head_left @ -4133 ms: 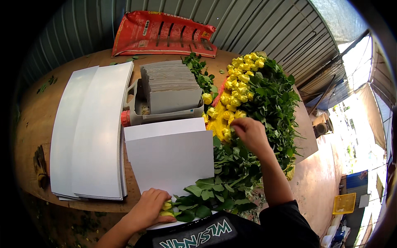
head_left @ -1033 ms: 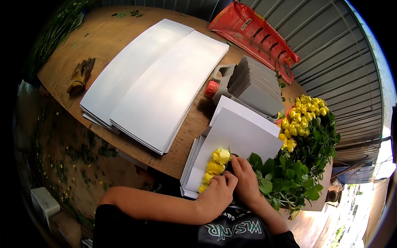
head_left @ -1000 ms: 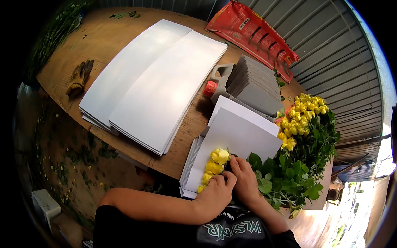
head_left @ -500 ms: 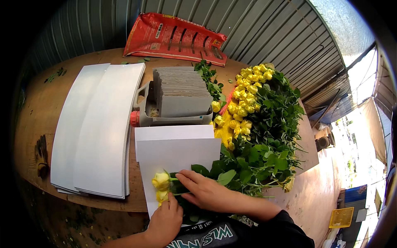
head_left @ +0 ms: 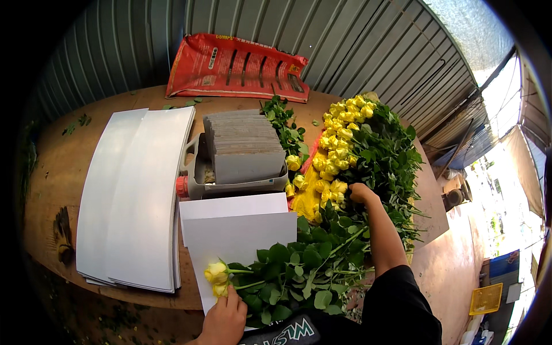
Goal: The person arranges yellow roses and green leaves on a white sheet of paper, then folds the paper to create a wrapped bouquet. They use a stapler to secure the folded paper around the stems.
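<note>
Two pale yellow roses [head_left: 216, 271] lie with their heads side by side on white sheets [head_left: 236, 230] at the table's front edge. Their leafy stems [head_left: 305, 276] stretch to the right. My left hand [head_left: 224, 319] has its fingers closed at the lower rose head, the thumb out of sight. Farther right, my right hand [head_left: 362, 194] reaches into a large pile of yellow roses [head_left: 339, 141], beside the nearer blooms. Its fingers are bunched and partly hidden, so what they grip does not show.
Left stands a stack of large white sheets [head_left: 135, 201], with a dark glove [head_left: 62, 236] beside it. A cut-open grey jug [head_left: 230, 187] with a red cap holds many grey cards [head_left: 247, 144]. A red bag [head_left: 238, 68] leans at the back against a corrugated metal wall [head_left: 339, 52].
My right hand has left the two roses and moved far right into the pile, uncovering their stems. My left hand stays at the rose heads. The view has shifted slightly.
</note>
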Action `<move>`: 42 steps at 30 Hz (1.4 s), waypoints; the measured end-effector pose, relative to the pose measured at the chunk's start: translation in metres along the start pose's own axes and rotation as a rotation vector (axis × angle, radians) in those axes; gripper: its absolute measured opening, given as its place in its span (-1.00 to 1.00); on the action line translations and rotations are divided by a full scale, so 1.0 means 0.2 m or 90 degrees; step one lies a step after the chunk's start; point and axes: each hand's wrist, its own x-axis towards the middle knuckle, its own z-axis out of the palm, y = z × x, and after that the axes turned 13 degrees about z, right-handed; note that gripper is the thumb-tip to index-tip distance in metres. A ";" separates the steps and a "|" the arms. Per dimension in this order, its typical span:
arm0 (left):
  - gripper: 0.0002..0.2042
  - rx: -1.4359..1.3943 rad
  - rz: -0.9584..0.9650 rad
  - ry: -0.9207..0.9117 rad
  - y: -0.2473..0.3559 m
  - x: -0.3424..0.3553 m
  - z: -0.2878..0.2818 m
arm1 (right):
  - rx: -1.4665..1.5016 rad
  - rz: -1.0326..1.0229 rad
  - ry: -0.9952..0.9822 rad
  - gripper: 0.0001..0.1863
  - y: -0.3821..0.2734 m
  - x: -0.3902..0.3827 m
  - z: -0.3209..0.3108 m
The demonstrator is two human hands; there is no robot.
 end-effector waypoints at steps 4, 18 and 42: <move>-0.80 -0.006 0.000 0.004 0.00 0.00 0.00 | 0.044 -0.034 0.115 -0.70 -0.01 -0.07 -0.23; -0.84 -0.059 -0.061 0.007 0.03 0.03 -0.04 | 0.426 0.113 0.688 -0.78 0.24 -0.11 -0.54; -0.84 -0.170 -0.154 0.017 0.04 0.04 -0.07 | 0.239 0.030 0.393 -0.72 0.08 0.35 -0.68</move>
